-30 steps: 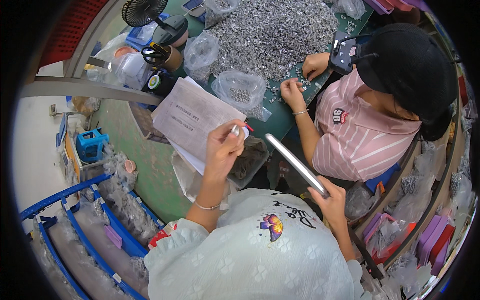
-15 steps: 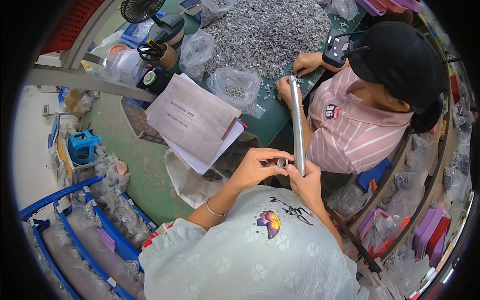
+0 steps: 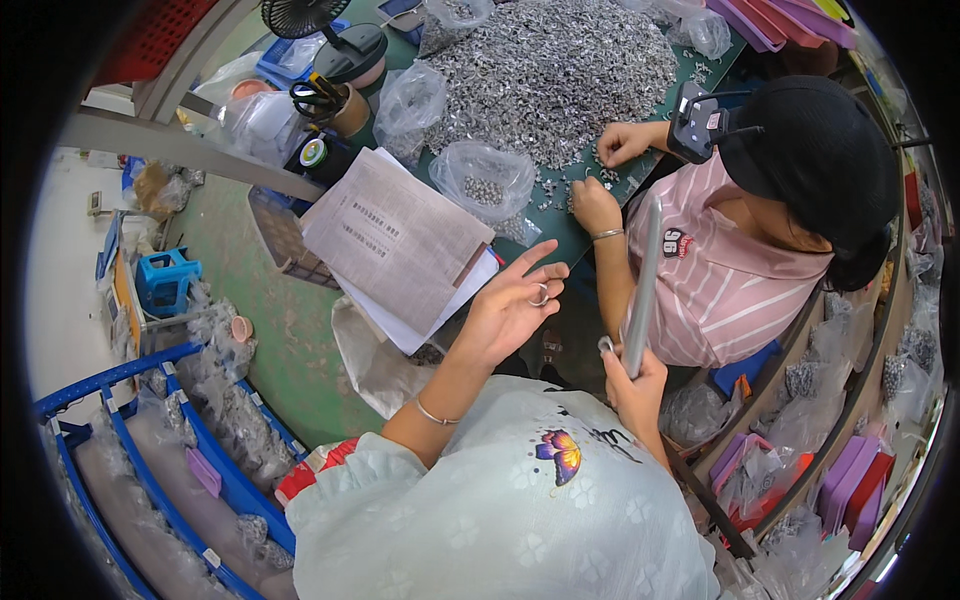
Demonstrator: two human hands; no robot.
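My right hand (image 3: pixel 638 385) is wrapped round the thick end of a long tapered metal rod, a ring mandrel (image 3: pixel 645 280), which points up and away from me. A small silver ring (image 3: pixel 605 344) shows at that hand's thumb tip, beside the rod. To the left, my left hand (image 3: pixel 507 305) is raised with its fingers spread, and a thin ring (image 3: pixel 541 295) sits round one of them. Nothing is gripped in that hand.
A person in a striped pink shirt (image 3: pixel 720 270) sits at the right, hands at a large heap of small metal pieces (image 3: pixel 550 80) on the green table (image 3: pixel 545 255). Papers (image 3: pixel 395 240), a plastic bag (image 3: pixel 482 180) and a fan (image 3: pixel 350 50) stand left. Shelving (image 3: pixel 150 455) is lower left.
My hands have parted. The left has let go of the ring, opened and moved up; the right has moved right with the mandrel, the small ring now at its thumb.
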